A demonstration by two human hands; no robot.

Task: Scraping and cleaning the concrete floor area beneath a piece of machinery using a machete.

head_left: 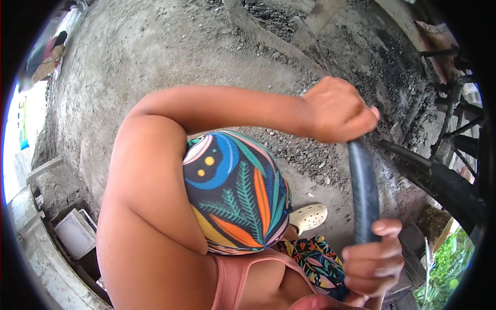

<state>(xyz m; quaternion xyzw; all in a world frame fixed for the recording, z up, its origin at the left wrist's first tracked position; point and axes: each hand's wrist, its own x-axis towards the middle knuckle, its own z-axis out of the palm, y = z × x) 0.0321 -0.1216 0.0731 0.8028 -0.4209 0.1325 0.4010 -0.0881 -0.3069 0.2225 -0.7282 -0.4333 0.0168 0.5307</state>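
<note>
My left hand (338,111) is closed in a fist round a smooth, dark grey pole (363,186). My right hand (374,258) wraps the pole's near end, at the lower right, with its thumb up along the side. Between the two hands the pole stands nearly upright in the picture. Past my left fist, a thin grey length (316,47) runs on toward a flat, pale grey piece (323,18) among dark gravel. Whether these belong to the pole, I cannot tell. My left arm reaches across, above my knee in patterned cloth (237,191).
Rough grey ground (134,57) carries loose gravel (310,160). Blackened beams (434,178) crowd the right side, with green plants (454,263) below them. A pale box (75,235) lies at the lower left. My cream clog (310,217) rests near the pole. Another person (49,59) is far left.
</note>
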